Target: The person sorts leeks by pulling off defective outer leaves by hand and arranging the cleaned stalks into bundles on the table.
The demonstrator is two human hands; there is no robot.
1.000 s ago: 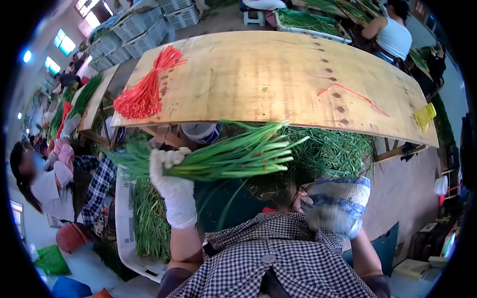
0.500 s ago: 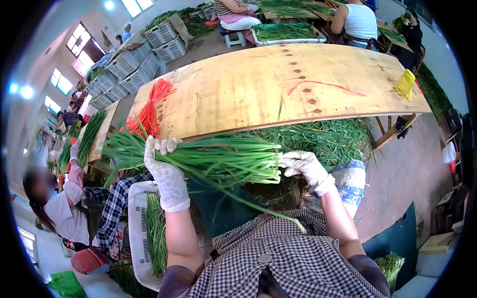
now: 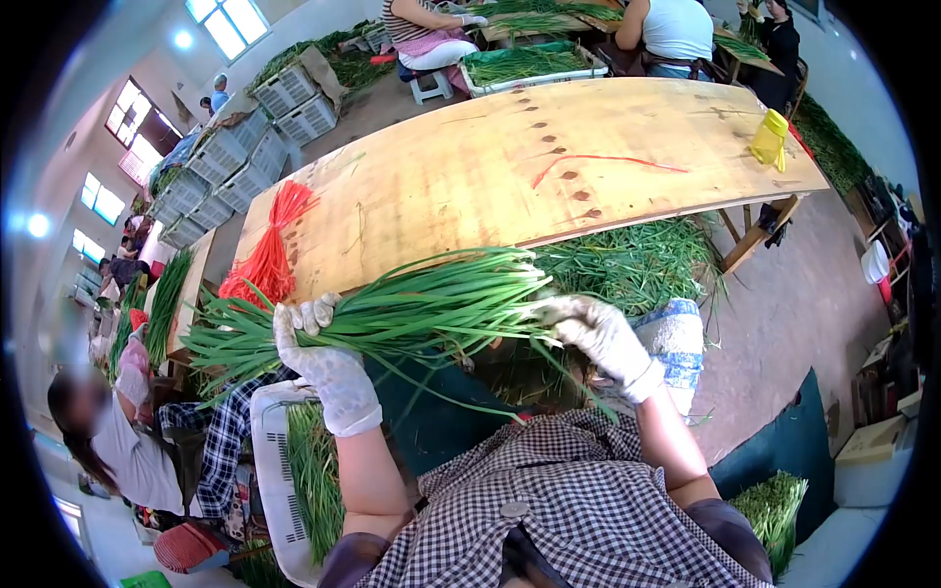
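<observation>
A large bunch of garlic chives (image 3: 421, 299) lies across the front of my body, its pale stem ends to the right and leafy tips to the left. My left hand (image 3: 328, 363), in a whitish glove, is wrapped around the leafy half. At the stem ends, my gloved right hand (image 3: 603, 338) has its fingers bent together on some of the stems; its fingertips are partly hidden. Several loose blades hang below the bunch. Just behind it stands the wooden table (image 3: 431, 186), with a bundle of red plastic strips (image 3: 274, 245) at its left end.
On the table are one red strip (image 3: 608, 160) and a yellow object (image 3: 769, 139). Cut greens (image 3: 627, 269) are heaped beneath it. A white crate (image 3: 279, 490) with chives stands at my left, near a seated person (image 3: 137, 441). Other people work beyond the table.
My right hand has moved slightly left and down at the stem ends, which now look less even. The long drooping stalk has shifted. The whole view has turned slightly.
</observation>
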